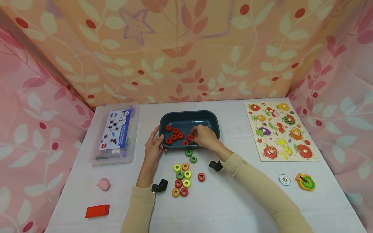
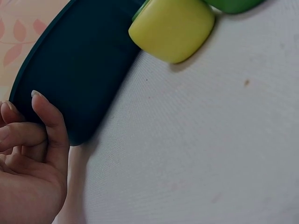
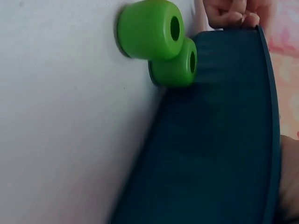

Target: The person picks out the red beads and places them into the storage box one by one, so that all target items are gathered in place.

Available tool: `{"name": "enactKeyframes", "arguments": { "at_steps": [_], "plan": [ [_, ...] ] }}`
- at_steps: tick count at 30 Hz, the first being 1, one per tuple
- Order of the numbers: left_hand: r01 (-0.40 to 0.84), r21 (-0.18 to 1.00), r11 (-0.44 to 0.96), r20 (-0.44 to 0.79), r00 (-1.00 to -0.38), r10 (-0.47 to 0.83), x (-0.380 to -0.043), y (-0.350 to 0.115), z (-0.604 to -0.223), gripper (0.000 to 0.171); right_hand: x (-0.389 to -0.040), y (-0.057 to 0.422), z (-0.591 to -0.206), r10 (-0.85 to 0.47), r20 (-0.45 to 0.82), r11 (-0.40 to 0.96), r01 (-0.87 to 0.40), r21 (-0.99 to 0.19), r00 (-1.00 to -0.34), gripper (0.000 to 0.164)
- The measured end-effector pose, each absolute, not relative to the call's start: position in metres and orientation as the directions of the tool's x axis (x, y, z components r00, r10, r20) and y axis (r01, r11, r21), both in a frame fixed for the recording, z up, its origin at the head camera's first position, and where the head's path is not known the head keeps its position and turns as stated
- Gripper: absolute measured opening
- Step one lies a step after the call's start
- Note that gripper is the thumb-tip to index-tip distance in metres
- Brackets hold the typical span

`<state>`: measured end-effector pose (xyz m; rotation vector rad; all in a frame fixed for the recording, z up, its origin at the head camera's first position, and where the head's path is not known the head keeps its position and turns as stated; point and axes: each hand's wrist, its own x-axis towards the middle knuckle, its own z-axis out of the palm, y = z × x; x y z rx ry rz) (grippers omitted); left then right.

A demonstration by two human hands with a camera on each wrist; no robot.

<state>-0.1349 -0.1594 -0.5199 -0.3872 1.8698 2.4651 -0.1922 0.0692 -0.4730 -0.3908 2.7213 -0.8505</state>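
A dark blue rectangular tray (image 1: 186, 119) holds several red ring beads (image 1: 168, 141). My left hand (image 1: 152, 150) grips the tray's near left corner; in the left wrist view its curled fingers (image 2: 52, 116) lie against the tray's side. My right hand (image 1: 205, 136) reaches over the near rim into the tray, fingertips pinching a red bead (image 1: 190, 137). The right wrist view shows mainly the tray's outer wall (image 3: 219, 130), which hides that bead. Two green beads (image 3: 152, 30) stand on the cloth just outside the near wall.
Yellow, orange, green and red beads (image 1: 187, 174) cluster before the tray, one red bead (image 1: 201, 177) apart. Left are a clear plastic case (image 1: 116, 132), a pink piece (image 1: 104, 184) and a red block (image 1: 97, 211). Right are a fruit puzzle board (image 1: 279, 132), a chip (image 1: 284, 180) and a tree-shaped piece (image 1: 305, 182).
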Motion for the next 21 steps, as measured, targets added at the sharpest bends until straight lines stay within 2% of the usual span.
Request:
{"name": "enactKeyframes", "arguments": {
  "at_steps": [7,14,21],
  "plan": [
    [-0.173,0.946,-0.273,-0.214,-0.969,-0.128,-0.134,-0.159,-0.519,0.048,-0.195,0.070,-0.480,-0.526,-0.051,0.576,-0.311,-0.756,-0.849,0.034],
    [-0.174,0.942,-0.288,-0.220,-0.966,-0.137,-0.134,-0.158,-0.518,0.047,-0.184,0.078,-0.473,-0.582,0.076,0.489,-0.424,-0.762,-0.810,0.027],
    [-0.176,0.943,-0.284,-0.224,-0.963,-0.146,-0.134,-0.157,-0.518,0.045,-0.158,0.089,-0.450,-0.636,0.129,0.424,-0.484,-0.765,-0.761,0.026]
  ]
}}
